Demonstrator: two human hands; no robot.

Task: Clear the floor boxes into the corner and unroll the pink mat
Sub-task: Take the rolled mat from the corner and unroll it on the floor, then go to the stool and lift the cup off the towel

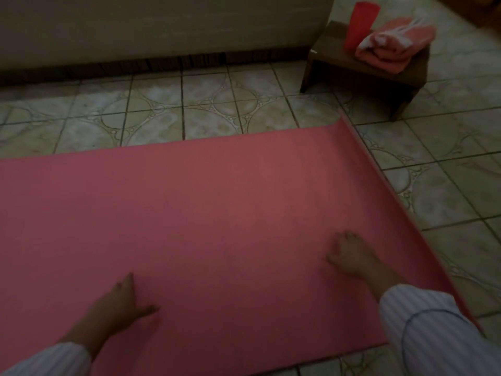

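the flat pink foam mat (217,202) lies unrolled on the pale patterned tile floor (206,109), and everything else is placed from it. its long axis runs from the left edge of the view, where it passes out of sight, toward the right, tilted so that the far right corner points up toward the small dark wooden stool (360,69). the right short end runs diagonally from that corner down to the lower right, and its edge looks slightly raised from the tiles. both hands rest on the mat's near part, well apart from each other. the left hand (127,297) lies palm down near the mat's near long edge, its thumb held out to the right and its fingers reaching forward; in the dim light you cannot tell whether those fingers lie together or apart. the right hand (349,253) presses down near the mat's right end, fingers loosely spread with the tips on the foam. both wrists come out of pale striped sleeves (423,327). beyond the mat's far right corner the stool carries a tall red plastic cup (360,23) and, just beside it, a folded pink towel (393,47). beyond the mat's far long edge, across a band of tiles, stands a pale upholstered sofa base (162,25).
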